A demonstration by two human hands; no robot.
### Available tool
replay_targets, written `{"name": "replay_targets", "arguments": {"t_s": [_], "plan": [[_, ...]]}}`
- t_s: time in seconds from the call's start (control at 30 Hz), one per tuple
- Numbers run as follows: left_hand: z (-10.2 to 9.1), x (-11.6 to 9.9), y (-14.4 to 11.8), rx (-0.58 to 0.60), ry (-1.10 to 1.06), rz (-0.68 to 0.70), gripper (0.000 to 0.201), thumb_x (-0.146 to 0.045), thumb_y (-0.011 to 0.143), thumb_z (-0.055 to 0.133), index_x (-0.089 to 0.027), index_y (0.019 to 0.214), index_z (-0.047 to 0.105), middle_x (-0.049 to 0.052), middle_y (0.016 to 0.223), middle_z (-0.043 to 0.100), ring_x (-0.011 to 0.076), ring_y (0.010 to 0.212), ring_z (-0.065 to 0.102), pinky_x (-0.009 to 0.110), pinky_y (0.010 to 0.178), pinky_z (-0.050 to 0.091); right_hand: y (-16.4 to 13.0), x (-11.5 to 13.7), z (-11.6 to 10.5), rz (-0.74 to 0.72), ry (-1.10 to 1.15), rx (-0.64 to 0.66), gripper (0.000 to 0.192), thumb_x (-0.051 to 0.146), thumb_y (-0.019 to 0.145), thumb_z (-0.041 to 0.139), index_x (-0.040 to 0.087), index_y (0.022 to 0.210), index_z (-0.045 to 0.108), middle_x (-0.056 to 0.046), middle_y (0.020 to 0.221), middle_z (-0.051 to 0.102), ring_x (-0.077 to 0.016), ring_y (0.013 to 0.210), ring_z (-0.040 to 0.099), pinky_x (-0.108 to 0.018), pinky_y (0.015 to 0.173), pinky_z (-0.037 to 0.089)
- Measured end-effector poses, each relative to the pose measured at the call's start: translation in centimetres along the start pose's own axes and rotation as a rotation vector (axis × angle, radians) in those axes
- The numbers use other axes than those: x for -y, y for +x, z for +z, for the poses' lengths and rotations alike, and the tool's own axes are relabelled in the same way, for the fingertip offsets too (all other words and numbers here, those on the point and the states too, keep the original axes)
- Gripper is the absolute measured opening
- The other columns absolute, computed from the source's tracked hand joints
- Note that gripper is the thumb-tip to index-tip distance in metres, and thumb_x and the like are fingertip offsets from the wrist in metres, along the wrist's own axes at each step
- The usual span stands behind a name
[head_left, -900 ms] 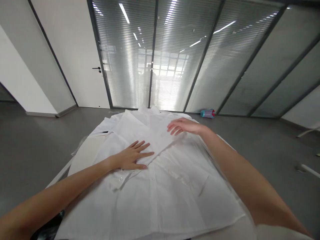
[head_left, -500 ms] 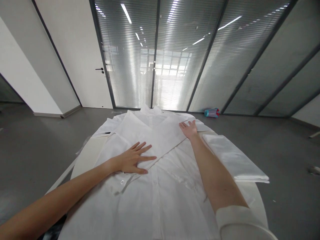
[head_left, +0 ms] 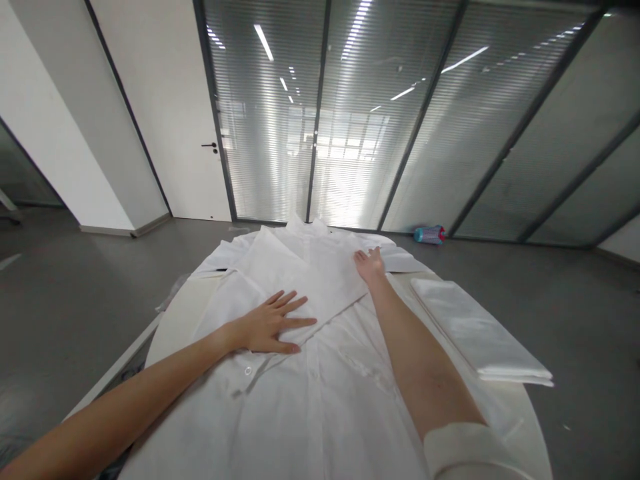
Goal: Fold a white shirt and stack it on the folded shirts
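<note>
A white button-up shirt (head_left: 280,427) is laid out on the table, its collar at the far end. One sleeve (head_left: 330,293) lies diagonally across the shirt's front, and its buttoned cuff (head_left: 245,373) ends at the lower left. Flat on this sleeve, fingers spread, rests my left hand (head_left: 273,325). Farther away, by the shoulder on the right, my right hand (head_left: 370,265) touches the sleeve's upper part with its fingers apart. Neither hand grips the fabric.
A folded white cloth (head_left: 475,327) lies on the right side of the rounded white table (head_left: 525,427). Beyond, on the floor near the glass partition (head_left: 350,180), is a blue and red patterned object (head_left: 429,235). A white door (head_left: 185,133) stands at the back left.
My right hand has slid a little left along the upper sleeve, toward the shirt's middle. The left hand keeps its place on the sleeve. The whole view has shifted slightly.
</note>
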State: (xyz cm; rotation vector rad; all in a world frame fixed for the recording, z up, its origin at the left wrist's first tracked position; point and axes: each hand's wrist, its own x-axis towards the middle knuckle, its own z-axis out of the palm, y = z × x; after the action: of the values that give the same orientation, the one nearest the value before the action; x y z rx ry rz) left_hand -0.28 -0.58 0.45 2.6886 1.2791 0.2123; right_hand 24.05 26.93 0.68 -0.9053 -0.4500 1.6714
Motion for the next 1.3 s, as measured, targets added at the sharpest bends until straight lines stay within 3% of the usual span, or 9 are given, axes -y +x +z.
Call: {"name": "replay_targets", "arguments": {"t_s": [0.1, 0.27, 0.33, 0.43, 0.57, 0.63, 0.77, 0.97, 1.3], "plan": [[0.0, 0.0, 0.0, -0.007, 0.003, -0.004, 0.068, -0.069, 0.089, 0.049, -0.046, 0.15, 0.032, 0.001, 0.165, 0.012, 0.0372, 0.15, 0.013, 0.057, 0.119, 0.013, -0.9, -1.7, 1.7, 0.068, -0.037, 0.091, 0.056, 0.054, 0.103, 0.02, 0.018, 0.141, 0.041, -0.017, 0.118, 0.065, -0.0188, 0.098, 0.068, -0.035, 0.078, 0.06], [-0.2, -0.2, -0.1, -0.001, 0.003, -0.003, 0.068, -0.069, 0.089, 0.048, -0.044, 0.151, 0.033, 0.002, 0.165, 0.012, 0.0369, 0.15, 0.012, 0.057, 0.12, 0.011, -4.5, -6.3, 4.2, 0.519, -0.293, 0.683, 0.063, 0.055, 0.102, 0.026, 0.003, 0.126, 0.053, -0.028, 0.113, 0.067, -0.0286, 0.103, 0.069, -0.045, 0.084, 0.059], [-0.2, -0.2, -0.2, 0.0, -0.001, -0.005, 0.068, -0.069, 0.09, 0.048, -0.043, 0.151, 0.033, 0.003, 0.165, 0.012, 0.037, 0.15, 0.012, 0.056, 0.12, 0.011, -4.8, -6.8, 4.1, 0.569, -0.341, 0.734, 0.06, 0.052, 0.102, 0.031, 0.0, 0.125, 0.052, -0.03, 0.114, 0.066, -0.0286, 0.105, 0.069, -0.044, 0.085, 0.059], [-0.2, -0.2, -0.2, -0.022, -0.017, 0.0, 0.067, -0.067, 0.09, 0.049, -0.042, 0.15, 0.035, 0.002, 0.165, 0.013, 0.0365, 0.15, 0.013, 0.055, 0.12, 0.011, -3.5, -5.0, 2.7, 0.489, -0.277, 0.544, 0.056, 0.048, 0.102, 0.033, 0.003, 0.132, 0.047, -0.029, 0.122, 0.062, -0.0269, 0.105, 0.069, -0.042, 0.082, 0.06], [0.0, 0.0, -0.2, -0.042, -0.046, 0.014, 0.065, -0.065, 0.09, 0.051, -0.044, 0.15, 0.035, 0.001, 0.165, 0.014, 0.0359, 0.15, 0.014, 0.055, 0.121, 0.011, -1.0, -0.5, -0.6, 0.16, -0.148, 0.124, 0.05, 0.048, 0.103, 0.029, 0.018, 0.143, 0.036, -0.02, 0.13, 0.058, -0.0206, 0.102, 0.068, -0.039, 0.078, 0.062], [0.1, 0.1, -0.2, -0.046, -0.054, 0.023, 0.065, -0.065, 0.091, 0.051, -0.045, 0.15, 0.034, 0.0, 0.165, 0.014, 0.0357, 0.15, 0.014, 0.055, 0.121, 0.011, -0.5, 1.3, -2.2, 0.053, -0.137, 0.041, 0.047, 0.049, 0.103, 0.028, 0.025, 0.143, 0.036, -0.015, 0.131, 0.058, -0.0172, 0.1, 0.067, -0.035, 0.078, 0.062], [0.3, 0.3, -0.1, -0.045, -0.054, 0.023, 0.064, -0.064, 0.091, 0.051, -0.045, 0.15, 0.035, 0.001, 0.164, 0.015, 0.0357, 0.15, 0.014, 0.055, 0.12, 0.011, -0.9, 2.0, -3.9, -0.007, -0.178, 0.032, 0.035, 0.04, 0.101, 0.044, 0.02, 0.128, 0.053, -0.012, 0.115, 0.065, -0.0152, 0.091, 0.067, -0.03, 0.081, 0.06], [0.6, 0.8, -0.2, -0.056, -0.047, 0.053, 0.064, -0.063, 0.092, 0.05, -0.044, 0.151, 0.032, 0.002, 0.164, 0.016, 0.0338, 0.15, 0.015, 0.053, 0.12, 0.011, -2.8, -0.9, -3.5, -0.106, -0.283, 0.07, 0.019, 0.023, 0.097, 0.053, 0.014, 0.108, 0.065, -0.005, 0.08, 0.07, -0.0128, 0.073, 0.067, -0.027, 0.084, 0.059], [0.2, 0.4, -0.2, -0.015, -0.039, 0.026, 0.066, -0.065, 0.092, 0.048, -0.042, 0.151, 0.031, 0.005, 0.164, 0.018, 0.0341, 0.15, 0.015, 0.055, 0.119, 0.012, -5.7, -2.5, -3.1, -0.192, -0.321, 0.177, 0.011, 0.014, 0.087, 0.062, 0.018, 0.093, 0.07, 0.0, 0.074, 0.071, -0.0143, 0.08, 0.07, -0.029, 0.086, 0.059]]}}
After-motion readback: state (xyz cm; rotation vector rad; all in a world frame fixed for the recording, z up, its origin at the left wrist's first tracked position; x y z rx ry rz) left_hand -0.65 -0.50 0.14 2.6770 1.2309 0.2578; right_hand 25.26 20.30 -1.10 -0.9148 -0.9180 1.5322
